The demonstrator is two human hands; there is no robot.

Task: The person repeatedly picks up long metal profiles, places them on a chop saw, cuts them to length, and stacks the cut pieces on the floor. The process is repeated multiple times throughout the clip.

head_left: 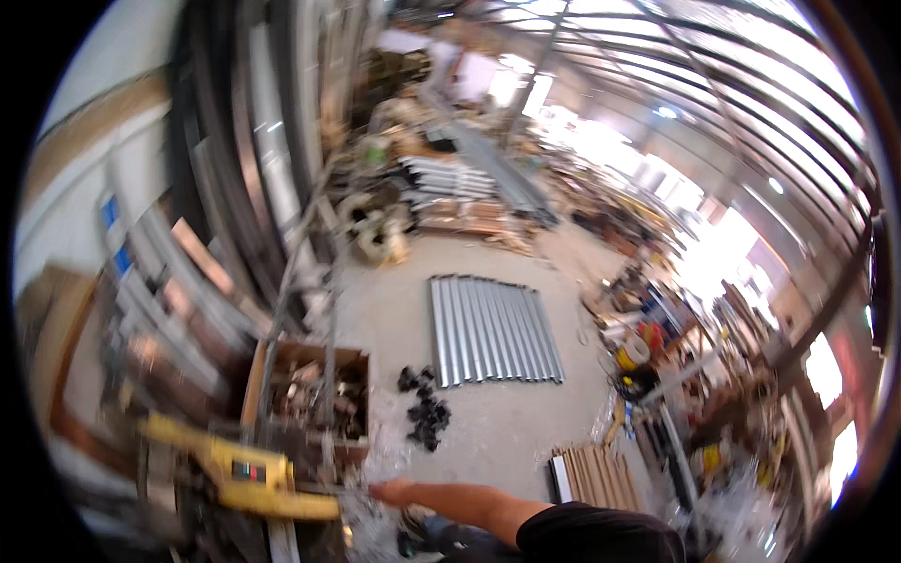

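My right arm, in a black sleeve, reaches across the bottom of the head view toward the left. My right hand (389, 491) is at its end, beside a yellow machine (253, 474) with a small dark control panel. A thin bar (330, 488) runs from the machine toward the hand. Blur hides the fingers, so whether they grip the bar cannot be told. My left hand is not in view.
Silvery metal profiles (493, 328) lie side by side on the floor, near a pile of black pieces (427, 413). A box of scraps (352, 371) stands behind the machine. Long bars (272, 122) lean at left. Brown strips (601, 474) lie near right; clutter lines the right side.
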